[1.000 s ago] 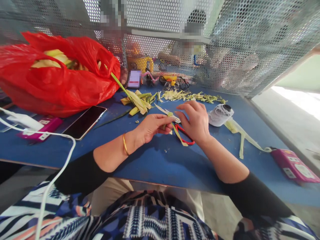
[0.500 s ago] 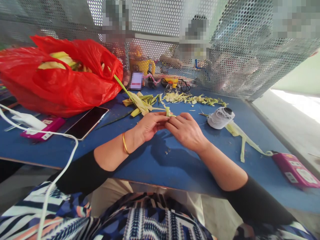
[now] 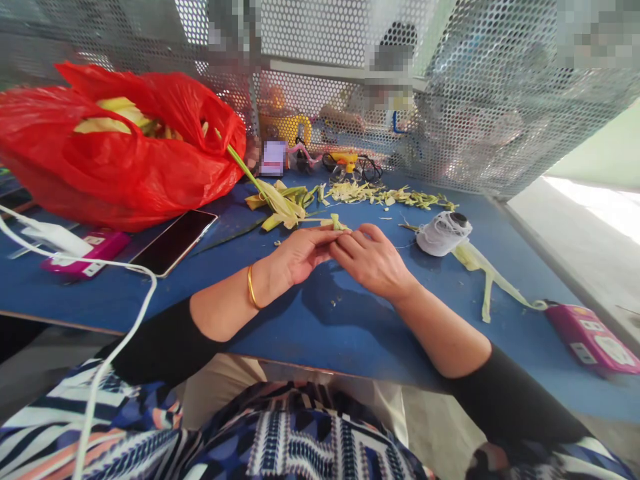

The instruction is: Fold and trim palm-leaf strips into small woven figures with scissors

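Over the middle of the blue table, my left hand (image 3: 306,252) and my right hand (image 3: 367,261) meet, fingers closed together. Between their fingertips they pinch a small pale-green piece of folded husk (image 3: 336,223), partly hidden by the fingers. Just beyond my left hand lie dry husk leaves (image 3: 285,207) with a long green stalk. A spool of white thread (image 3: 443,233) stands tilted to the right of my right hand, and a thin thread runs from it toward the hands.
A red plastic bag (image 3: 165,160) of husks fills the back left. Near it lie a dark phone (image 3: 175,241), a white cable (image 3: 145,307) and a magenta box (image 3: 100,252). Husk scraps (image 3: 390,195) line the back before a perforated metal screen (image 3: 310,40). Another magenta box (image 3: 593,339) sits far right.
The husk piece has tilted a little lower at my fingertips, and the fingers have shifted slightly around it. Both hands stay together in nearly the same place.
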The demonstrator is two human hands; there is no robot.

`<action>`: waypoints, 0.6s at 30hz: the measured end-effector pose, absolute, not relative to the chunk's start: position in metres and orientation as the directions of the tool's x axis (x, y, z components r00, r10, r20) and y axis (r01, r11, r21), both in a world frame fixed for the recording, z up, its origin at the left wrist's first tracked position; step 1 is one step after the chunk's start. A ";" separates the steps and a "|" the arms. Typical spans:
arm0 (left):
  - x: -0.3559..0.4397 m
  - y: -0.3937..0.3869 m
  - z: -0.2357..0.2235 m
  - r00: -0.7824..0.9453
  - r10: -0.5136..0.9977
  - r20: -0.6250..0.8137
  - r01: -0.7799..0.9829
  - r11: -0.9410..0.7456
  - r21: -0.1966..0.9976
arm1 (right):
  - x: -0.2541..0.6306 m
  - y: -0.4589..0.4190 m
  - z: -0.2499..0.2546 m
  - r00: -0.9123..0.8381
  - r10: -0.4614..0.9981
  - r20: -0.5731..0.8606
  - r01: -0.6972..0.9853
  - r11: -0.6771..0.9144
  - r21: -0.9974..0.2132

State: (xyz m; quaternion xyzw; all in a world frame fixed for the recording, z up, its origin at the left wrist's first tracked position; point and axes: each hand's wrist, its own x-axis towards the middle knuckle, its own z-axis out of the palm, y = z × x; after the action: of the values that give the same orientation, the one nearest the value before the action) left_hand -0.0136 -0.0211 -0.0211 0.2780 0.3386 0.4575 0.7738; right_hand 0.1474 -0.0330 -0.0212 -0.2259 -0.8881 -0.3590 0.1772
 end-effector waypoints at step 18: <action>-0.015 -0.022 -0.024 0.291 0.944 -0.154 -0.445 0.276 0.852 | 0.146 -0.038 -0.023 -0.809 0.230 0.541 0.424 0.866 0.265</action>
State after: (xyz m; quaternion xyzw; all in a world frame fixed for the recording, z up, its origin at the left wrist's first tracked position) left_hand -0.0149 -0.0219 -0.0238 0.3587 0.3479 0.4830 0.7190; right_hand 0.1459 -0.0383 -0.0230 -0.1756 -0.9318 -0.1900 0.2546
